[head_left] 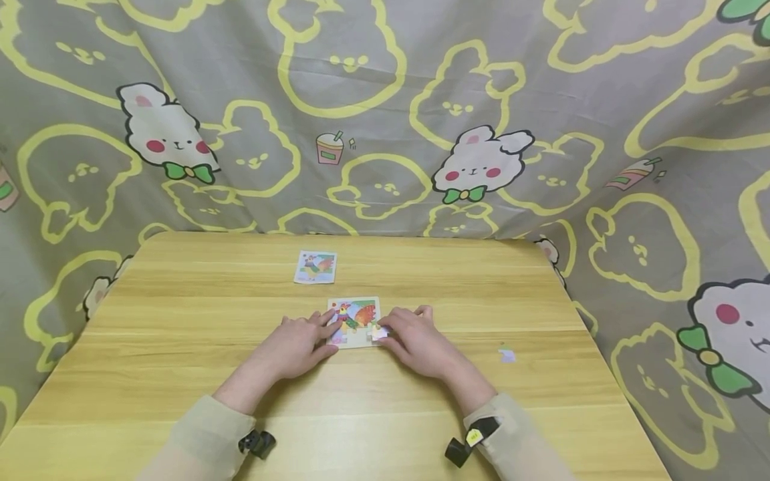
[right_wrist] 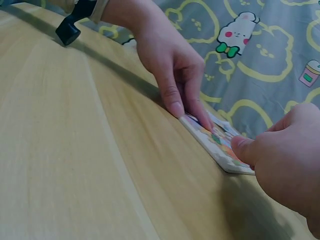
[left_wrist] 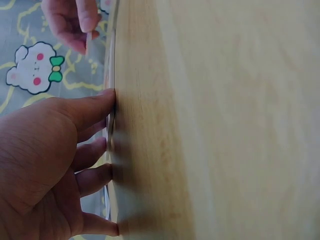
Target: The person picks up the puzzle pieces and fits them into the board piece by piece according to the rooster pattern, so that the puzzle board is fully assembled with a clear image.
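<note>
A small jigsaw board (head_left: 359, 340) with a rooster picture lies on the table between both hands. My left hand (head_left: 297, 344) rests at its left side, fingertips on the picture and thumb by the near edge. At the lower right corner my right hand (head_left: 418, 337) pinches a light puzzle piece (head_left: 379, 332) between thumb and fingers. In the left wrist view that piece (left_wrist: 89, 44) shows as a thin edge below the right thumb. Bare cream backing is visible along the picture's lower right. The right wrist view shows the board (right_wrist: 205, 140) lying flat, its right end partly behind the right hand.
A loose puzzle piece (head_left: 507, 356) lies to the right on the wooden table (head_left: 385, 421). Beyond the board is a square card (head_left: 315, 267) with a matching rooster picture. A patterned grey curtain (head_left: 373, 133) hangs behind the table. Black straps circle both wrists.
</note>
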`<state>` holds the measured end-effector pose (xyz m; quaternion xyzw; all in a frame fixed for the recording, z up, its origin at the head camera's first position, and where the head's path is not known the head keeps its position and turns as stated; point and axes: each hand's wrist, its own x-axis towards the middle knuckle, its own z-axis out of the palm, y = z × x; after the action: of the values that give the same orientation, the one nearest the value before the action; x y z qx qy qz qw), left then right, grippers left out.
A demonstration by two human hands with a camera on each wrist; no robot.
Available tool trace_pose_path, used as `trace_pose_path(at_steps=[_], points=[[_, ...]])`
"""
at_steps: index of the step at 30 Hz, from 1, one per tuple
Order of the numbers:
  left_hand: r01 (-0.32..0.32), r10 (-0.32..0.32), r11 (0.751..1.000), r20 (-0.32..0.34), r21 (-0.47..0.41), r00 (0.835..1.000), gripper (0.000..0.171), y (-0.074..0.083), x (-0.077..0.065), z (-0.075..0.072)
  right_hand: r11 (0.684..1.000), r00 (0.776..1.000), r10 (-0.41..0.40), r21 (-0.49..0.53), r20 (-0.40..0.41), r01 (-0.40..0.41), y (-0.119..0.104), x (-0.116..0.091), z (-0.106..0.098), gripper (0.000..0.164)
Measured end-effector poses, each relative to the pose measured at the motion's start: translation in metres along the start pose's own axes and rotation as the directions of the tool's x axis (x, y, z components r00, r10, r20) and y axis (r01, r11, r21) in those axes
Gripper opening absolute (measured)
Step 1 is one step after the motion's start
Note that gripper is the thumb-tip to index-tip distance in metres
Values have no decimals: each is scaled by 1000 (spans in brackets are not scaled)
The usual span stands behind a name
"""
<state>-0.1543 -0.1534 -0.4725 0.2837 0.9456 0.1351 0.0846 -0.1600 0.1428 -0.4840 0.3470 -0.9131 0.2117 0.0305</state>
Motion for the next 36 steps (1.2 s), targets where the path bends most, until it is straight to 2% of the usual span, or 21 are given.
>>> trace_pose_path(at_steps=[8, 20, 30, 36], points=[[-2, 2, 1000, -6, 4, 1000, 55, 1, 1, 0, 1000, 1000, 2, -19, 27, -1, -6, 13, 12, 36], [-2, 2, 1000, -11, -3, 1000, 55, 0, 1, 0, 1000, 1000, -20, -10, 7, 20, -12, 26, 26, 30], [7, -7, 1000, 6, 6, 1000, 56, 0, 2, 0, 1000, 1000, -22, -11, -7, 22, -15, 31, 33, 33], [23, -23, 999, 16, 42, 1000, 56, 3, 2, -3, 1000, 1000, -11, -10, -11, 11, -15, 32, 36, 34]])
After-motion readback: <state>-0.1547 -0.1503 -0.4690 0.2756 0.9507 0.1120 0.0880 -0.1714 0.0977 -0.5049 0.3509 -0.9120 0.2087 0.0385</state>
